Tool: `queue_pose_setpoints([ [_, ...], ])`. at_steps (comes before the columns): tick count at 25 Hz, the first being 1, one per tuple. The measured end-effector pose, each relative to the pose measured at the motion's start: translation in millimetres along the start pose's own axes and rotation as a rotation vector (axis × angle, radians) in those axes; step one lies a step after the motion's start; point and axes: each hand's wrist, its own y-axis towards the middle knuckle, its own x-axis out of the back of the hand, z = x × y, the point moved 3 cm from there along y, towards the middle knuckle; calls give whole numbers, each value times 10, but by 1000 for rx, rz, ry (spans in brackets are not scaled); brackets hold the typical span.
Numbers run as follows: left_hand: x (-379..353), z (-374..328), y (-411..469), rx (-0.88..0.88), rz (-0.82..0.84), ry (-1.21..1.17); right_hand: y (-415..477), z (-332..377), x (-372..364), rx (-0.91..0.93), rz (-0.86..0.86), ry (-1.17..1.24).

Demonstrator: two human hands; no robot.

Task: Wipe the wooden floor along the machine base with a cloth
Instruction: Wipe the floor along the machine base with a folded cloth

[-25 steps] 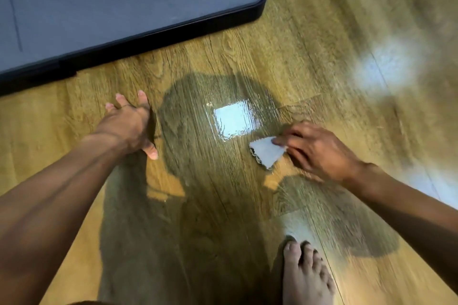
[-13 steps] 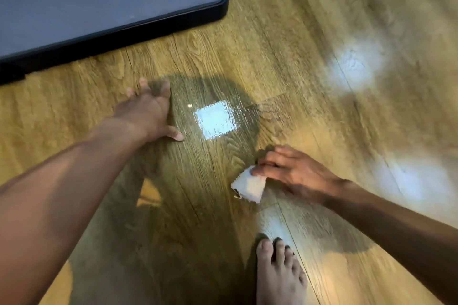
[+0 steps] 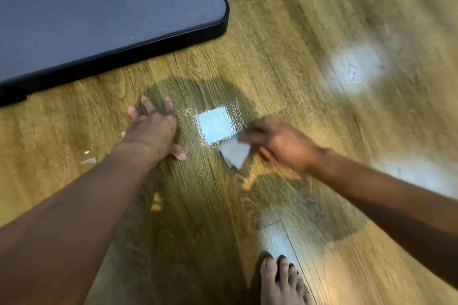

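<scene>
A small white cloth [image 3: 235, 153] lies against the wooden floor [image 3: 285, 62], pinched at its upper right corner by my right hand [image 3: 277, 143], which is blurred by motion. My left hand [image 3: 152, 131] presses flat on the floor with fingers spread, to the left of the cloth. The machine base [image 3: 104, 7], a grey slab with a black rounded edge, fills the upper left; its edge runs just beyond my left fingertips.
A bare foot [image 3: 282, 282] stands on the floor at the bottom, below the cloth. A bright square reflection [image 3: 215, 126] shines on the boards between my hands. More glare patches [image 3: 354, 69] lie to the right.
My right hand has slid the cloth up and to the left, back toward the bright reflection. My left hand stays flat on the floor. The view has shifted, showing more of the base.
</scene>
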Motion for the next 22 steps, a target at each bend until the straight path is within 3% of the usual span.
queue_pose_setpoints([
  [5, 16, -15, -5, 3, 6, -25, 1296, -801, 280, -283, -128, -124],
  [11, -36, 0, 6, -27, -14, -1, 1427, -1146, 462, -551, -225, -143],
  [13, -54, 1, 28, -23, -10, -23, 1236, -982, 349, -547, -235, -172],
  [15, -61, 8, 49, -2, -1, -33, 890, -680, 185, -393, -229, -174],
  [18, -61, -9, 60, 8, 3, -39, 633, -637, 207, -198, -56, -161],
  [20, -53, -13, 47, 3, -1, -34, 861, -830, 357, -241, -15, -211],
  [22, -39, -4, 22, -2, -7, -33, 1034, -949, 451, -409, -73, -247],
])
